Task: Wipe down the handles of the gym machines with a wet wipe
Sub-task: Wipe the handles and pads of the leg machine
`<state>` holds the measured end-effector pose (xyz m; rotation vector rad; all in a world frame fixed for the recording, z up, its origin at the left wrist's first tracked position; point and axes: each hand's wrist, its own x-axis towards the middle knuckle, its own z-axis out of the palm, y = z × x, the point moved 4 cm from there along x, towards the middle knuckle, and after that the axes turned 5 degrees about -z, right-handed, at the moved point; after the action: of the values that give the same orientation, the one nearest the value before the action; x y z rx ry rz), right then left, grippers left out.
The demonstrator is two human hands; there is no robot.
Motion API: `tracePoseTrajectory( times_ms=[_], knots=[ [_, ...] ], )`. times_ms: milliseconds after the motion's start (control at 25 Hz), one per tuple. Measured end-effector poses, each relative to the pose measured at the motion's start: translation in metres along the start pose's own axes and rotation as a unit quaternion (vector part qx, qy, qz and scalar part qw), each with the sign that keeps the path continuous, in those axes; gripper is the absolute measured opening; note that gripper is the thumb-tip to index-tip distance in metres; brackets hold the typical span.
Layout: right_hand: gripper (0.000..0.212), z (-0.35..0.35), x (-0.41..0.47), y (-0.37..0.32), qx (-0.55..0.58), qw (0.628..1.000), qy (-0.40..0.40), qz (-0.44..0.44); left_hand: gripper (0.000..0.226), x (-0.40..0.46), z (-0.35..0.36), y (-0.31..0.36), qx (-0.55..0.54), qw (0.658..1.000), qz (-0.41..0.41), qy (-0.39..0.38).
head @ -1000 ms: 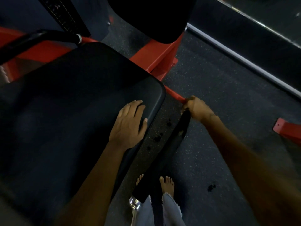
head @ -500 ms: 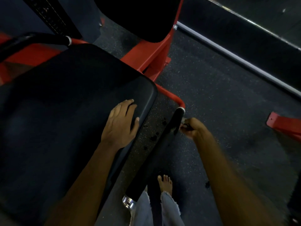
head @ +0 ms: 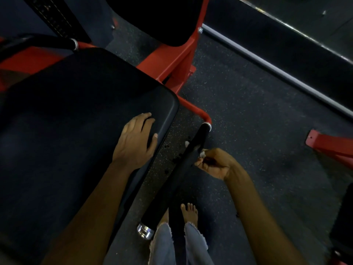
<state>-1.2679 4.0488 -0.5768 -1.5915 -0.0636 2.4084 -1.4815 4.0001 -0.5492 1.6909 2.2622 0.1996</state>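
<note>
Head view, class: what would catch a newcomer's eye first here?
Bright red frame stands out against the dark floor at top centre. The left hand rests flat on the black seat, and the right hand pinches a white wipe against the black handle at centre.

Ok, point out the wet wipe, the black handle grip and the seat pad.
wet wipe (head: 202, 153), head view, white wad at fingertips
black handle grip (head: 177, 175), head view, mid shaft
seat pad (head: 80, 119), head view, bare top

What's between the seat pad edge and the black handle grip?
In the head view, only bare speckled floor lies between the seat pad and the black handle grip, with a few dark spots on it.
</note>
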Motion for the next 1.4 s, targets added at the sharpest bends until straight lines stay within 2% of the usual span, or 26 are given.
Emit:
tracePoseTrajectory(
  times_ms=[160, 360, 440, 480, 560, 640, 760, 840, 1000, 1080, 1200, 1240, 1360, 1400],
  knots=[
    [0.025, 0.0, 0.006, -0.02, 0.02, 0.996, 0.086, -0.027, 0.044, -0.001, -0.001, 0.001, -0.01, 1.0, 0.003, 0.005],
    [0.027, -0.022, 0.058, -0.042, 0.038, 0.985, 0.162, -0.049, 0.043, -0.001, 0.0, -0.001, -0.007, 1.0, 0.0, 0.005],
    [0.025, -0.023, 0.064, -0.053, -0.01, 0.976, 0.201, -0.081, 0.043, -0.001, 0.0, -0.001, -0.006, 1.0, 0.001, 0.007],
    [0.021, -0.02, 0.061, -0.058, -0.078, 0.965, 0.229, -0.098, 0.043, -0.001, 0.0, -0.001, -0.005, 1.0, 0.002, 0.008],
    [0.013, -0.017, 0.046, -0.067, -0.266, 0.905, 0.289, -0.162, 0.047, -0.003, 0.002, -0.001, 0.002, 1.0, 0.007, 0.005],
    [0.015, -0.007, 0.025, -0.068, -0.42, 0.812, 0.297, -0.275, 0.053, -0.011, 0.001, -0.001, 0.009, 1.0, 0.013, 0.002],
    [0.021, 0.013, -0.013, -0.046, -0.525, 0.702, 0.209, -0.432, 0.054, -0.04, -0.004, -0.006, 0.005, 1.0, 0.011, -0.001],
    [0.031, 0.018, -0.031, -0.027, -0.555, 0.648, 0.173, -0.493, 0.055, -0.064, -0.008, -0.009, 0.013, 1.0, 0.011, -0.004],
    [0.04, 0.025, -0.06, 0.008, -0.569, 0.579, 0.108, -0.574, 0.056, -0.101, -0.015, -0.015, 0.024, 1.0, -0.006, 0.0],
    [0.041, 0.028, -0.072, 0.037, -0.604, 0.536, 0.072, -0.585, 0.056, -0.113, -0.018, -0.013, 0.019, 1.0, -0.009, 0.007],
    [0.029, 0.036, -0.091, 0.093, -0.627, 0.48, 0.051, -0.612, 0.057, -0.124, -0.02, -0.013, 0.008, 1.0, -0.008, 0.002],
    [0.027, 0.038, -0.098, 0.111, -0.624, 0.469, 0.041, -0.624, 0.057, -0.126, -0.02, -0.015, 0.01, 1.0, -0.003, 0.0],
    [0.044, 0.046, -0.113, 0.154, -0.611, 0.471, -0.015, -0.636, 0.047, -0.131, -0.02, -0.021, 0.033, 0.999, 0.014, 0.001],
    [0.041, 0.046, -0.118, 0.165, -0.619, 0.462, -0.025, -0.634, 0.045, -0.133, -0.019, -0.022, 0.036, 0.999, 0.016, -0.003]
  ],
)
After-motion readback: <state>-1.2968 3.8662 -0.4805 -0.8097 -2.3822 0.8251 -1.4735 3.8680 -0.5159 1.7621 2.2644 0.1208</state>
